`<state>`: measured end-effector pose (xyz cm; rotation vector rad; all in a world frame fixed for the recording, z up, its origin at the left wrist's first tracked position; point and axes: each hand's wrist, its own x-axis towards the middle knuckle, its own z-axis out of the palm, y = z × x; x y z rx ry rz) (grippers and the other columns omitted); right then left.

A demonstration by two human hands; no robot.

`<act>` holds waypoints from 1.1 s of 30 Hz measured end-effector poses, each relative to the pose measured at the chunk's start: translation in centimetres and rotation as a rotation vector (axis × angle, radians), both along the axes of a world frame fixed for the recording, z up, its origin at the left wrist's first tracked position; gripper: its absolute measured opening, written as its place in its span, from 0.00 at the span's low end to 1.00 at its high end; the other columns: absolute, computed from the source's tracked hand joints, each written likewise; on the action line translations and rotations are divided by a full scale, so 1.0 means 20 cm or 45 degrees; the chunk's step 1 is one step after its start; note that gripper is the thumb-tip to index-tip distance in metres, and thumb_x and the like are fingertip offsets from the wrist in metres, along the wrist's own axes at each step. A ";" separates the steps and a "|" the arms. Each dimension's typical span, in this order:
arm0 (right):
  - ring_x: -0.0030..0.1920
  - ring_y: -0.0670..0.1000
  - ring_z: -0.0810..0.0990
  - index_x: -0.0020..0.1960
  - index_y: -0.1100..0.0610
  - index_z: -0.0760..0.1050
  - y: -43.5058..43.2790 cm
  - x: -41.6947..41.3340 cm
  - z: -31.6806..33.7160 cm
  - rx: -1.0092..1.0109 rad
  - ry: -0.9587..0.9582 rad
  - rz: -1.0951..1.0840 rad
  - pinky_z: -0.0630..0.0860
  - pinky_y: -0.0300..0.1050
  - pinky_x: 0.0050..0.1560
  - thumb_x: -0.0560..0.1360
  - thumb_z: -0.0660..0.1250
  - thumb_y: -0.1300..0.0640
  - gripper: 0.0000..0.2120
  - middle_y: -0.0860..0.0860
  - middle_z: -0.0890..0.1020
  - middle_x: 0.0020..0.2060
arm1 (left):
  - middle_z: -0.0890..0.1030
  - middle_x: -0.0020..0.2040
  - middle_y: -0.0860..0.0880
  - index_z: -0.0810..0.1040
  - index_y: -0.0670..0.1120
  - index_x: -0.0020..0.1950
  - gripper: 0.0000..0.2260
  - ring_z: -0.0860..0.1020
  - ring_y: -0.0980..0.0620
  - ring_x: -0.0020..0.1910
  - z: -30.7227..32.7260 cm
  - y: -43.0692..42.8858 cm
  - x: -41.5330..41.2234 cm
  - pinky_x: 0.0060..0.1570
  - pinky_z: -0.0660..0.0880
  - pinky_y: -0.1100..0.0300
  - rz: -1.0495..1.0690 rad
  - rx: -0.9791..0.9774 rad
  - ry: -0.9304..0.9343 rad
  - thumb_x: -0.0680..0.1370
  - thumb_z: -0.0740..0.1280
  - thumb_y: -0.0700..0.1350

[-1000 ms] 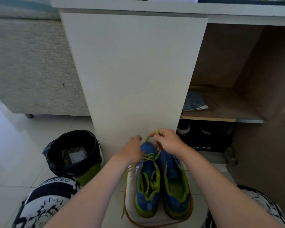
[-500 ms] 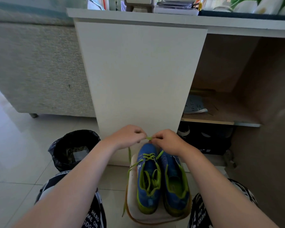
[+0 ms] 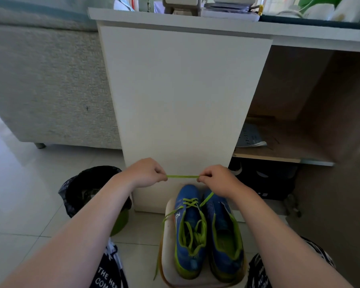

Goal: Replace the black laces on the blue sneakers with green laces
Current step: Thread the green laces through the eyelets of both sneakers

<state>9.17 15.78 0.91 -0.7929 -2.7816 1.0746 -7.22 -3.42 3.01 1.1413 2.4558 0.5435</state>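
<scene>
Rising behind the grip, a white cabinet panel (image 3: 181,100) fills the view. Below the grip, two blue sneakers (image 3: 220,221) sit side by side on a pale stool (image 3: 169,256). Left hand (image 3: 146,173) and right hand (image 3: 218,179) each pinch the green lace (image 3: 183,176), taut between them.

Illumination: soft, diffuse daylight from the left. Glare washes out the floor tiles (image 3: 10,173) at left. The open recess (image 3: 320,96) at right is dim. Wide-angle distortion bends straight edges near the frame borders. Fine detail is slightly soft.
</scene>
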 end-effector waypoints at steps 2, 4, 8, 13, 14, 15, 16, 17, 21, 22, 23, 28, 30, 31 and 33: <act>0.48 0.48 0.81 0.47 0.51 0.85 0.05 -0.01 -0.02 0.044 -0.075 -0.026 0.78 0.46 0.51 0.78 0.68 0.52 0.08 0.46 0.84 0.44 | 0.79 0.40 0.61 0.86 0.54 0.50 0.06 0.74 0.62 0.40 -0.01 0.02 -0.03 0.38 0.67 0.64 0.009 -0.024 -0.043 0.76 0.70 0.51; 0.48 0.49 0.81 0.45 0.51 0.84 0.08 -0.02 -0.04 0.086 -0.136 -0.040 0.79 0.47 0.52 0.78 0.68 0.52 0.07 0.45 0.84 0.43 | 0.79 0.41 0.61 0.86 0.55 0.49 0.06 0.75 0.61 0.41 -0.03 0.04 -0.05 0.38 0.67 0.63 -0.025 -0.075 0.005 0.77 0.68 0.50; 0.61 0.55 0.78 0.59 0.49 0.82 0.09 -0.05 -0.06 0.207 -0.261 -0.001 0.76 0.49 0.62 0.77 0.65 0.58 0.14 0.51 0.81 0.60 | 0.81 0.45 0.56 0.84 0.52 0.52 0.09 0.77 0.56 0.45 -0.09 0.12 -0.01 0.42 0.70 0.61 -0.152 -0.167 0.062 0.80 0.63 0.48; 0.71 0.50 0.69 0.74 0.47 0.69 0.00 -0.10 -0.08 0.106 -0.101 0.284 0.67 0.48 0.71 0.73 0.65 0.62 0.30 0.49 0.73 0.70 | 0.81 0.41 0.55 0.82 0.52 0.50 0.09 0.79 0.55 0.43 -0.12 0.24 0.09 0.46 0.75 0.59 -0.264 -0.081 0.022 0.80 0.61 0.46; 0.66 0.48 0.74 0.70 0.47 0.73 -0.02 -0.11 -0.09 -0.026 -0.053 0.311 0.70 0.46 0.67 0.74 0.64 0.62 0.26 0.48 0.78 0.66 | 0.81 0.42 0.53 0.83 0.51 0.51 0.10 0.79 0.54 0.43 -0.12 0.25 0.10 0.45 0.74 0.59 -0.291 -0.071 0.059 0.80 0.61 0.46; 0.59 0.47 0.79 0.64 0.48 0.78 -0.03 -0.12 -0.10 -0.126 -0.021 0.326 0.74 0.45 0.61 0.76 0.64 0.62 0.19 0.48 0.82 0.58 | 0.82 0.42 0.52 0.83 0.50 0.52 0.10 0.78 0.52 0.44 -0.11 0.27 0.11 0.44 0.74 0.58 -0.309 -0.063 0.091 0.80 0.62 0.46; 0.50 0.47 0.81 0.55 0.49 0.81 -0.03 -0.13 -0.10 -0.166 -0.014 0.339 0.76 0.44 0.53 0.78 0.64 0.60 0.11 0.48 0.85 0.48 | 0.82 0.42 0.52 0.84 0.50 0.52 0.10 0.78 0.52 0.43 -0.10 0.27 0.11 0.43 0.73 0.58 -0.311 -0.057 0.104 0.80 0.62 0.47; 0.42 0.47 0.81 0.47 0.50 0.81 -0.02 -0.13 -0.10 -0.157 -0.027 0.353 0.76 0.45 0.48 0.80 0.64 0.58 0.09 0.48 0.85 0.39 | 0.81 0.41 0.53 0.84 0.50 0.52 0.10 0.78 0.53 0.43 -0.10 0.28 0.11 0.42 0.72 0.59 -0.303 -0.057 0.098 0.80 0.63 0.48; 0.34 0.47 0.80 0.41 0.51 0.81 0.08 -0.13 -0.11 0.011 -0.183 0.292 0.78 0.46 0.45 0.81 0.62 0.57 0.13 0.48 0.83 0.31 | 0.83 0.42 0.54 0.84 0.50 0.52 0.10 0.79 0.55 0.42 -0.11 0.25 0.05 0.43 0.73 0.61 -0.242 -0.157 0.006 0.80 0.64 0.50; 0.36 0.48 0.81 0.40 0.52 0.82 0.11 -0.12 -0.12 0.100 -0.243 0.267 0.79 0.47 0.46 0.80 0.62 0.57 0.13 0.48 0.84 0.33 | 0.83 0.44 0.54 0.84 0.50 0.53 0.09 0.79 0.55 0.44 -0.12 0.24 0.03 0.44 0.73 0.60 -0.225 -0.191 -0.001 0.80 0.65 0.49; 0.38 0.50 0.82 0.39 0.55 0.82 0.13 -0.12 -0.13 0.194 -0.322 0.246 0.79 0.47 0.46 0.78 0.62 0.57 0.13 0.49 0.84 0.34 | 0.83 0.45 0.54 0.84 0.50 0.52 0.09 0.78 0.54 0.46 -0.12 0.23 0.02 0.45 0.73 0.60 -0.212 -0.227 0.005 0.80 0.65 0.49; 0.55 0.59 0.79 0.50 0.54 0.83 0.10 -0.11 -0.15 0.414 -0.514 0.239 0.77 0.48 0.50 0.71 0.63 0.59 0.13 0.53 0.83 0.50 | 0.82 0.41 0.56 0.84 0.52 0.49 0.08 0.77 0.55 0.42 -0.12 0.23 0.02 0.38 0.69 0.61 -0.233 -0.237 -0.026 0.80 0.64 0.49; 0.67 0.57 0.74 0.69 0.49 0.76 0.03 -0.12 -0.14 0.310 -0.344 0.306 0.73 0.50 0.65 0.72 0.64 0.59 0.25 0.52 0.77 0.66 | 0.82 0.39 0.54 0.84 0.51 0.47 0.09 0.78 0.55 0.41 -0.13 0.25 0.06 0.36 0.70 0.61 -0.250 -0.207 0.019 0.79 0.66 0.51; 0.66 0.54 0.75 0.70 0.48 0.75 0.00 -0.12 -0.13 0.185 -0.224 0.339 0.72 0.47 0.65 0.73 0.65 0.60 0.25 0.51 0.77 0.66 | 0.83 0.39 0.53 0.85 0.51 0.45 0.10 0.79 0.54 0.41 -0.14 0.27 0.08 0.36 0.71 0.61 -0.257 -0.199 0.080 0.78 0.67 0.53; 0.55 0.51 0.81 0.60 0.47 0.81 -0.04 -0.13 -0.11 -0.013 -0.061 0.405 0.75 0.43 0.55 0.75 0.64 0.63 0.18 0.49 0.84 0.53 | 0.83 0.38 0.53 0.84 0.51 0.41 0.11 0.80 0.52 0.41 -0.14 0.30 0.11 0.36 0.71 0.60 -0.238 -0.193 0.214 0.76 0.68 0.55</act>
